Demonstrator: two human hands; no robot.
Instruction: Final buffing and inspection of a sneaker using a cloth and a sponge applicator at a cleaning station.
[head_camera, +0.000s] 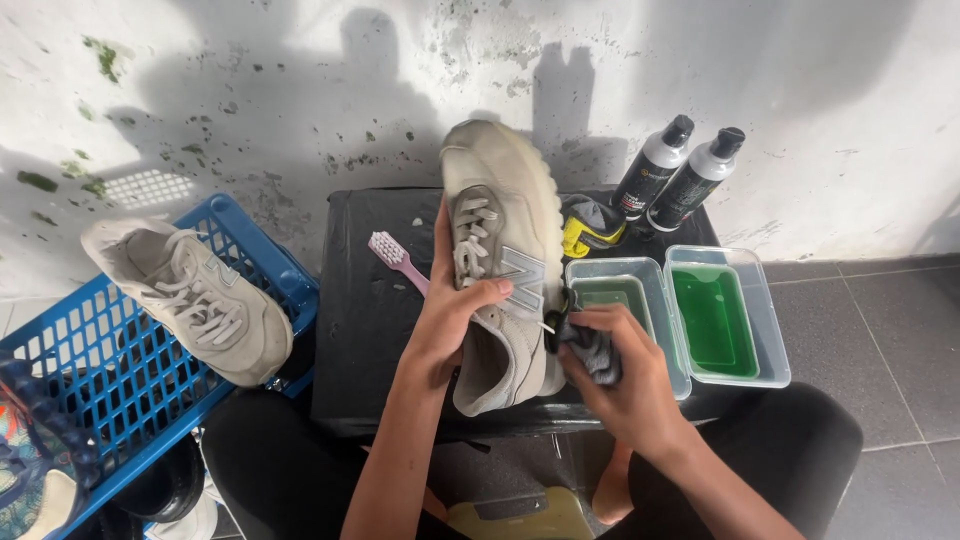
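Head view shows the left hand (452, 318) clamped around a beige sneaker (505, 260) over the black stool (360, 310), the right hand (618, 370) closed on a grey cloth (592, 348) wiping its side (mid-clean, I'd judge), so firm strokes toward the heel seem needed.

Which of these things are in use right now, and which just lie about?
In use: beige sneaker in left hand; grey cloth in right hand.

Lying about: second sneaker, blue crate, pink toothbrush, two bottles, green-water tubs.
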